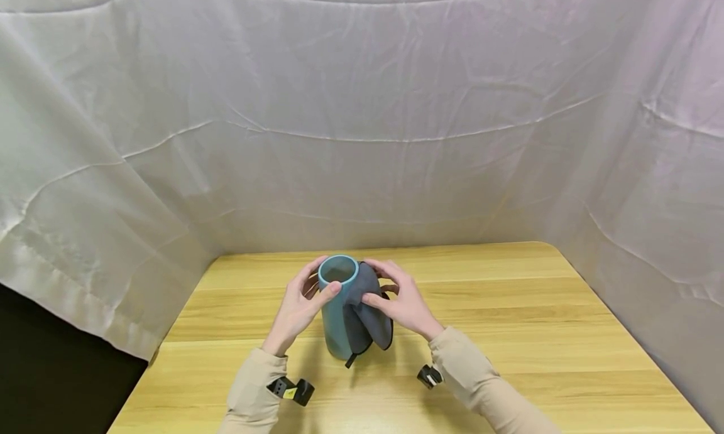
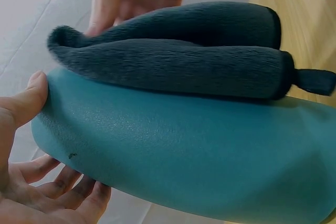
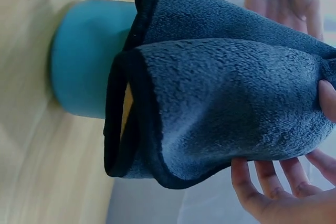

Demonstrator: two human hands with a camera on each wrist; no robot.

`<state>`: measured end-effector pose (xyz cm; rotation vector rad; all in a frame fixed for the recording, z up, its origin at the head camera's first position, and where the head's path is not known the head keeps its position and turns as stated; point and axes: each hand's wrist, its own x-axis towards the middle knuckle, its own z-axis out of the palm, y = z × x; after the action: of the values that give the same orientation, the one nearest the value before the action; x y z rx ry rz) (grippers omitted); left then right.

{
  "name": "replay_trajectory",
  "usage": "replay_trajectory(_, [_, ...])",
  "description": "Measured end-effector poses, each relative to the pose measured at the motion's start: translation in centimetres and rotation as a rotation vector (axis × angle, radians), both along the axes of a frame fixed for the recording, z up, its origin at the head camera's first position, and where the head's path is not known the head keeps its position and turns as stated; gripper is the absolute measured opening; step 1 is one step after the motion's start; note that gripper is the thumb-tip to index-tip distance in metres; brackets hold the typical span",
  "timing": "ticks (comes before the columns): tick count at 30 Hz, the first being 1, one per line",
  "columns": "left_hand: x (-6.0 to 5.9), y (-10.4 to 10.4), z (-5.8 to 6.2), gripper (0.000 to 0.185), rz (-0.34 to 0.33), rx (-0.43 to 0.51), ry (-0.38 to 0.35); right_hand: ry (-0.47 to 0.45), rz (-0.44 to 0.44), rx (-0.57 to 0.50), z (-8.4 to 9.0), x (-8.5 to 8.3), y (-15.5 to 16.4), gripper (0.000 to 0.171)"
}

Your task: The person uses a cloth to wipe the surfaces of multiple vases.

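A tall teal vase (image 1: pixel 334 324) with a round open mouth stands upright on the wooden table. My left hand (image 1: pixel 301 302) grips it near the rim, thumb on the near side and fingers round the far side. Against the vase's right side lies a dark grey cleaning cloth (image 1: pixel 367 308) with black edging and a small hanging loop. My right hand (image 1: pixel 403 299) pinches the folded cloth near its top, thumb in front and fingers behind. In the right wrist view the cloth (image 3: pixel 220 93) covers much of the vase (image 3: pixel 86 59), whose base shows at left.
The light wooden table (image 1: pixel 509 333) spreads out around the vase. Pale grey fabric (image 1: pixel 384 170) hangs behind and at both sides. Small black cameras (image 1: pixel 291 390) are strapped to both wrists. A dark area (image 1: pixel 56 365) lies off the left edge.
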<state>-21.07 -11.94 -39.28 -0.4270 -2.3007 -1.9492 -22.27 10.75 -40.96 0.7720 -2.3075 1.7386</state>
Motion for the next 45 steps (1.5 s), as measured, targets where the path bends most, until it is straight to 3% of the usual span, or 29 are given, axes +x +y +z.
replay_trajectory(13, [0.0,0.0,-0.1,0.062,0.0,0.001,0.006,-0.075,0.02,0.106,-3.6,0.2,0.8,0.062])
replay_trajectory(19, [-0.1,-0.1,-0.3,0.062,-0.004,0.0,-0.002,-0.084,0.004,0.064,-2.9,0.3,0.6,0.062])
replay_trajectory(27, [-0.1,0.0,-0.3,0.061,-0.001,0.001,0.001,0.017,-0.001,-0.012,-0.3,0.1,-0.1,0.058])
replay_trajectory(31, [-0.1,0.0,-0.2,0.061,0.002,-0.001,0.003,0.023,0.004,-0.019,0.4,0.0,-0.1,0.058])
replay_trajectory(37, [0.0,0.0,-0.2,0.062,-0.004,0.002,-0.005,0.003,0.007,-0.003,-0.3,0.0,0.1,0.058])
replay_trajectory(45, [0.0,0.0,-0.1,0.062,-0.002,0.003,-0.004,-0.041,0.017,0.044,-3.0,0.3,0.6,0.059])
